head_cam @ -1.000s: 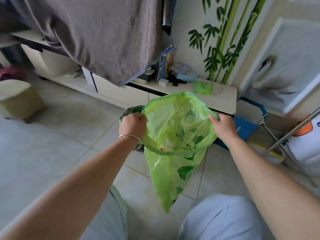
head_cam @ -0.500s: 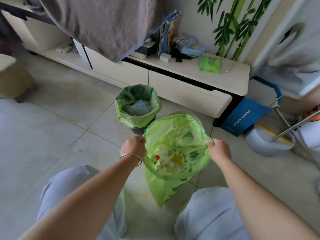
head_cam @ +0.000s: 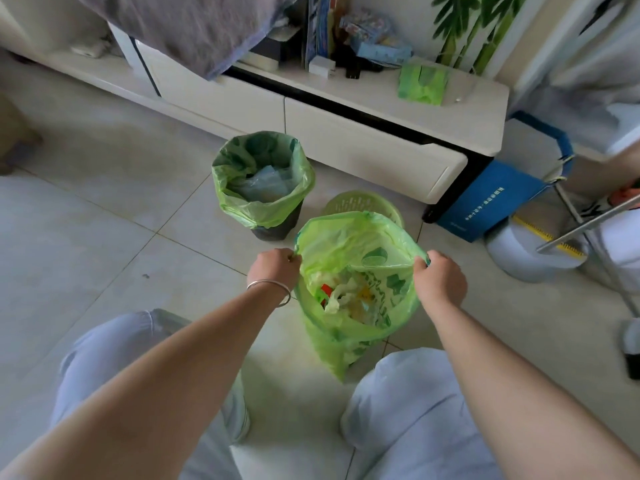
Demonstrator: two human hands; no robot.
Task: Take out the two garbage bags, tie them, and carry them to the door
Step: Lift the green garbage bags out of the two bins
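Observation:
A green garbage bag with leaf prints hangs open between my hands, clear of its bin, with scraps of rubbish visible inside. My left hand pinches the rim on the left, a silver bangle on its wrist. My right hand grips the rim on the right. Just behind the bag stands an empty pale green basket bin. A second green garbage bag still lines a dark bin further back and to the left, with clear plastic inside it.
A low white TV cabinet runs along the wall behind the bins, with a folded green bag pack on top. A blue bag, a white bucket and a metal rack leg crowd the right. My knees are below.
The bag has come down from chest height to low over the floor, still held open by both hands. My view has tipped downward, so both bins now show.

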